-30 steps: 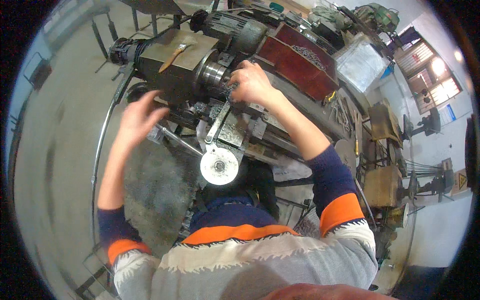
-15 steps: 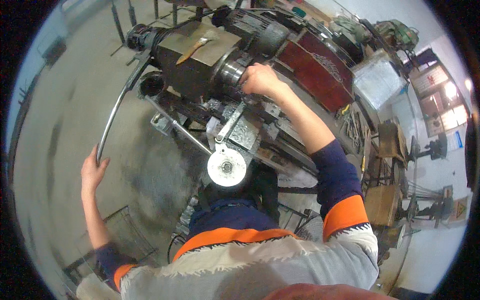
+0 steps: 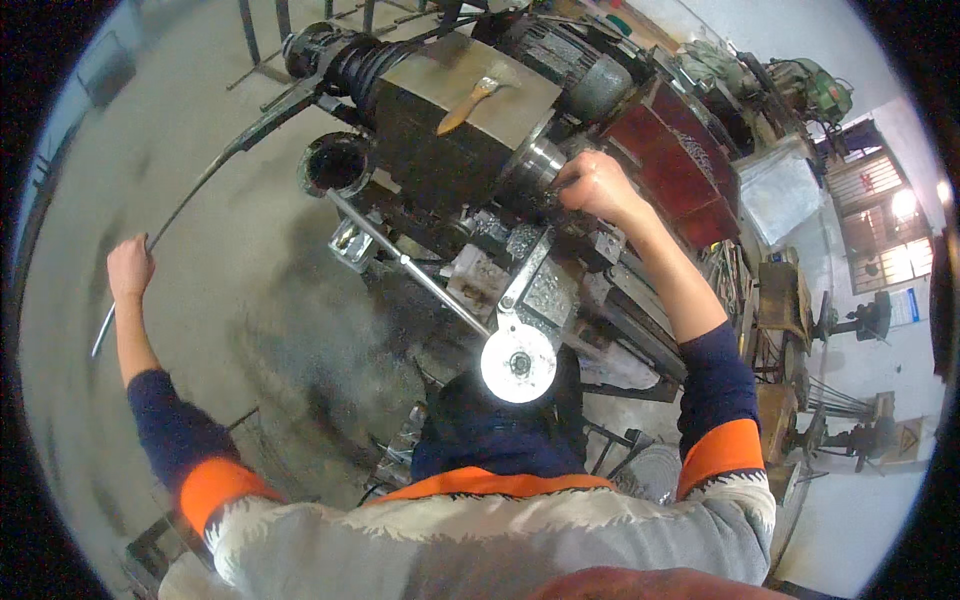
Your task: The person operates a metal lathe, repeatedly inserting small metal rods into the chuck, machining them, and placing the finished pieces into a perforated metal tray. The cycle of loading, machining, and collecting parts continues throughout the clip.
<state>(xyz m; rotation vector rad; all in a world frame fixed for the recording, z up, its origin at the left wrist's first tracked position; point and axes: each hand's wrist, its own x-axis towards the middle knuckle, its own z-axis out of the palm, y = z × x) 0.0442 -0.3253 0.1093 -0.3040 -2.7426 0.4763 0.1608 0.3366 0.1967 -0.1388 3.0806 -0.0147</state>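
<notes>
My left hand (image 3: 131, 268) is wrapped around a long metal lever (image 3: 195, 193), whose tip sticks out below the fist. The lever runs up to the far left end of a lathe-like machine's dark, box-shaped housing (image 3: 440, 140). At the housing's right side, my right hand (image 3: 600, 188) is closed with its fingertips against the front of a shiny round metal chuck (image 3: 535, 168). Whatever the right fingers hold is hidden. Nearer to me sits a white round handwheel (image 3: 519, 364), with a bright metal rod (image 3: 405, 262) slanting from it to the upper left.
A wooden-handled brush (image 3: 470, 105) lies on top of the housing. Behind stand a grey motor (image 3: 575, 70) and a dark red tray (image 3: 670, 150) with metal shavings. To the right are a silver sheet-metal box (image 3: 780, 190) and several loose tools (image 3: 730, 275).
My left hand has moved up and farther left with the lever, and now holds it higher above its tip. The view has shifted, so the machine appears farther right. The right hand stays at the chuck.
</notes>
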